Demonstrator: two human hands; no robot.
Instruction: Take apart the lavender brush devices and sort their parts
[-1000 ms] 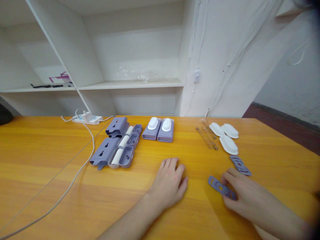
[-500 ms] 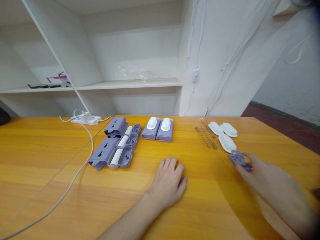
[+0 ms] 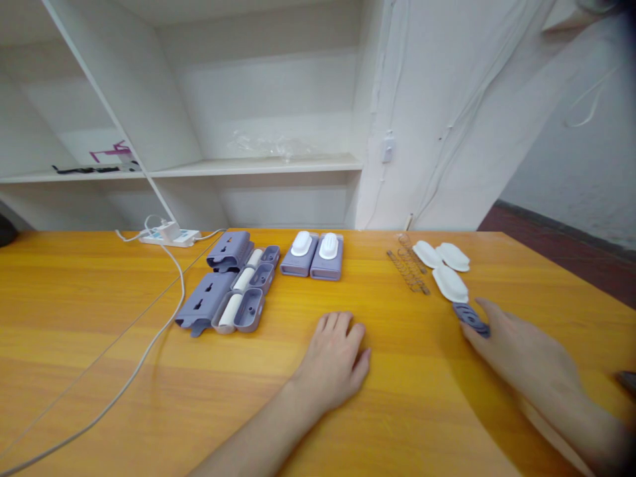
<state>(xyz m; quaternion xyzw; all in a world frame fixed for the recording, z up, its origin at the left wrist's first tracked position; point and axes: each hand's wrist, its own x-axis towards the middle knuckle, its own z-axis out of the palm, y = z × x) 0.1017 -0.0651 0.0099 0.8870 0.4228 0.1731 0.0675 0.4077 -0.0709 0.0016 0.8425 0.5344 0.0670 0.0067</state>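
Observation:
My right hand [image 3: 519, 354] is closed, thumb and fingers at the sides of a small stack of flat purple-grey plastic pieces [image 3: 471, 319] with holes. The stack is at the near edge of a white oval plastic cover [image 3: 450, 283], seemingly at table height. Behind it lie two more white covers [image 3: 425, 254] [image 3: 453, 257]. My left hand [image 3: 334, 358] rests palm down on the table, holding nothing, its fingers lightly bent and apart. Left of the white covers lie several thin metal springs [image 3: 408, 270].
Two purple boxes [image 3: 297, 266] [image 3: 326, 270] with white oval tops stand at the back middle. To their left are purple housings [image 3: 206, 298] and open cases with white rolls [image 3: 231, 310]. A power strip [image 3: 171, 236] and white cable [image 3: 183, 285] lie at the left, before white shelves [image 3: 258, 167].
My right hand has shifted slightly left with the purple-grey pieces, which now look more neatly stacked and closer to the table. My left hand stays in place.

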